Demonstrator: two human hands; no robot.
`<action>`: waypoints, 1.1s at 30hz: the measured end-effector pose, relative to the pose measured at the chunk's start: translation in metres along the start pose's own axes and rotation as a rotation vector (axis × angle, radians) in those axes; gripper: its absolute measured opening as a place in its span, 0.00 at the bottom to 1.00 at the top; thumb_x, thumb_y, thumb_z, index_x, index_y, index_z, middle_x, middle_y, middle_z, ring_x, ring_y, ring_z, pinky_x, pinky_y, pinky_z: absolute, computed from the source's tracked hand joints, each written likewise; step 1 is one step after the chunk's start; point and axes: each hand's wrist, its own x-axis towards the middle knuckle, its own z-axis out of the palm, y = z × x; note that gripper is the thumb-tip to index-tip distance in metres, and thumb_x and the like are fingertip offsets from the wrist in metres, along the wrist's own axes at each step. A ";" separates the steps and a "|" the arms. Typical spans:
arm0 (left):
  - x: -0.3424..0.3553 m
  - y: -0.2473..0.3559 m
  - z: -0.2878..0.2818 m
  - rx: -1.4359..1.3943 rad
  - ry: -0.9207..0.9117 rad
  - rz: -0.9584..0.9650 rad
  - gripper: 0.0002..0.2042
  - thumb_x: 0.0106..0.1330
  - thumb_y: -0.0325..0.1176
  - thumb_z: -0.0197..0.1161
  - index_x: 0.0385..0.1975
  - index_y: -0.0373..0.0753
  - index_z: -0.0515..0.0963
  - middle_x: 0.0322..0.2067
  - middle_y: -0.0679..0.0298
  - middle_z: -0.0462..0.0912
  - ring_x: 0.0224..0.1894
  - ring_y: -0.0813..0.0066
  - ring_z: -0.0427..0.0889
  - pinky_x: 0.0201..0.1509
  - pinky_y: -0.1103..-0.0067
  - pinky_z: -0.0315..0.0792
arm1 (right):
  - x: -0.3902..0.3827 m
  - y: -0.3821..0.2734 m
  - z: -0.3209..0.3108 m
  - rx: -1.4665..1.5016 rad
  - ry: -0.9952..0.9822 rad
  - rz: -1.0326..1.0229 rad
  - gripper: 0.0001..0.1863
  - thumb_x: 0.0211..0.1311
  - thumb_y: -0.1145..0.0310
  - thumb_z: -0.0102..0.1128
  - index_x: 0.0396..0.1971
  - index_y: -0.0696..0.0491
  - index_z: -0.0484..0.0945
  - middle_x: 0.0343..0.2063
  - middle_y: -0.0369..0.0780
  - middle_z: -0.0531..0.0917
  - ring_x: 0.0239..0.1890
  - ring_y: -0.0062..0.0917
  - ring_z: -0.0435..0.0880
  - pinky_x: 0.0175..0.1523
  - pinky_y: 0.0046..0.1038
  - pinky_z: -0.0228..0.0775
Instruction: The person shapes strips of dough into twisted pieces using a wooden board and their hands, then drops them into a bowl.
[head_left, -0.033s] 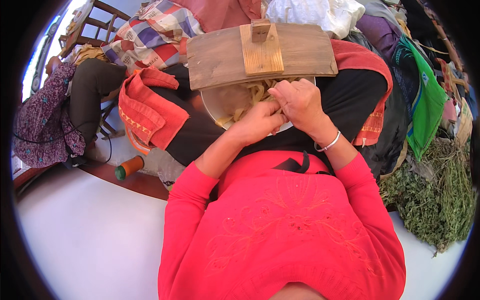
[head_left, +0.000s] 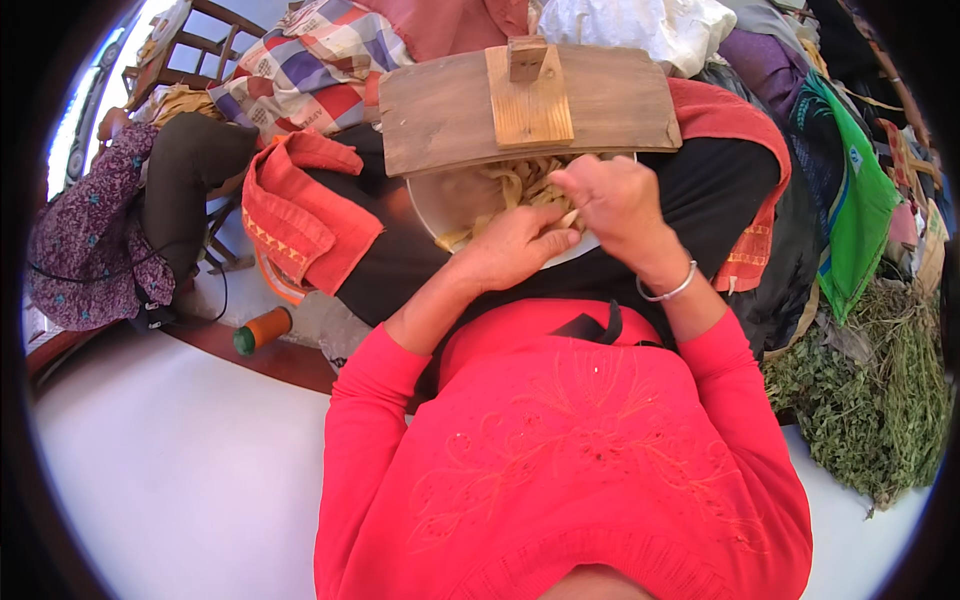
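Over the near side of a white basin (head_left: 428, 200) on my lap, both hands work close together. My left hand (head_left: 508, 243) is closed, and a small pale strip (head_left: 569, 217) pokes out between its thumb and fingers. Just to the right, my right hand (head_left: 618, 205) is curled shut, thumb toward the left hand; whatever its fingers hold is hidden. Yellowish, limp strips (head_left: 520, 180) lie heaped in the basin, partly behind my hands. A wooden board (head_left: 430, 105) with a lighter upright piece (head_left: 528, 95) and a small block on it spans the basin's far side.
Red towels (head_left: 310, 225) drape over my knees. To the left are an orange thread spool (head_left: 263, 331) and a seated person's dark-trousered leg (head_left: 190, 190). Dried green plants (head_left: 860, 400) lie at the right below a green bag (head_left: 860, 220). Cloths and a white sack (head_left: 640, 30) are piled beyond.
My right hand has drawn a little to the right, away from the left hand, and turned. The pale strip now shows at the left hand's fingertips. The view has shifted slightly.
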 end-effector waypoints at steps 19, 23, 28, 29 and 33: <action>-0.046 0.153 -0.025 -0.213 0.174 0.409 0.16 0.67 0.36 0.49 0.35 0.28 0.80 0.26 0.59 0.80 0.27 0.76 0.76 0.30 0.82 0.68 | 0.008 -0.073 -0.097 1.487 -0.203 0.264 0.13 0.63 0.68 0.58 0.41 0.63 0.80 0.23 0.38 0.83 0.25 0.16 0.78 0.28 0.18 0.70; -0.003 0.086 0.000 -0.535 0.105 0.282 0.19 0.69 0.31 0.54 0.58 0.32 0.65 0.30 0.74 0.69 0.28 0.89 0.64 0.30 0.88 0.61 | 0.013 -0.037 -0.029 1.216 0.195 0.555 0.16 0.69 0.64 0.55 0.48 0.60 0.80 0.26 0.27 0.78 0.28 0.07 0.69 0.31 0.12 0.63; 0.023 0.045 0.014 -0.848 0.222 0.028 0.09 0.69 0.29 0.54 0.46 0.35 0.72 0.22 0.74 0.67 0.19 0.89 0.60 0.19 0.88 0.53 | 0.004 -0.009 0.002 0.240 0.099 0.407 0.11 0.63 0.66 0.59 0.44 0.48 0.83 0.27 0.32 0.84 0.24 0.21 0.80 0.30 0.21 0.69; 0.026 0.040 0.013 -0.853 0.200 0.008 0.07 0.69 0.29 0.54 0.43 0.36 0.72 0.21 0.74 0.67 0.18 0.89 0.59 0.19 0.89 0.53 | 0.004 -0.007 0.001 0.204 0.107 0.380 0.10 0.62 0.66 0.59 0.42 0.47 0.83 0.27 0.33 0.83 0.24 0.25 0.80 0.31 0.23 0.69; 0.027 0.014 0.001 -0.599 0.165 0.008 0.04 0.66 0.29 0.58 0.38 0.38 0.76 0.23 0.71 0.71 0.22 0.84 0.67 0.22 0.85 0.61 | 0.003 0.003 0.000 0.079 0.090 0.259 0.06 0.62 0.67 0.58 0.35 0.48 0.83 0.22 0.38 0.79 0.23 0.23 0.78 0.29 0.24 0.67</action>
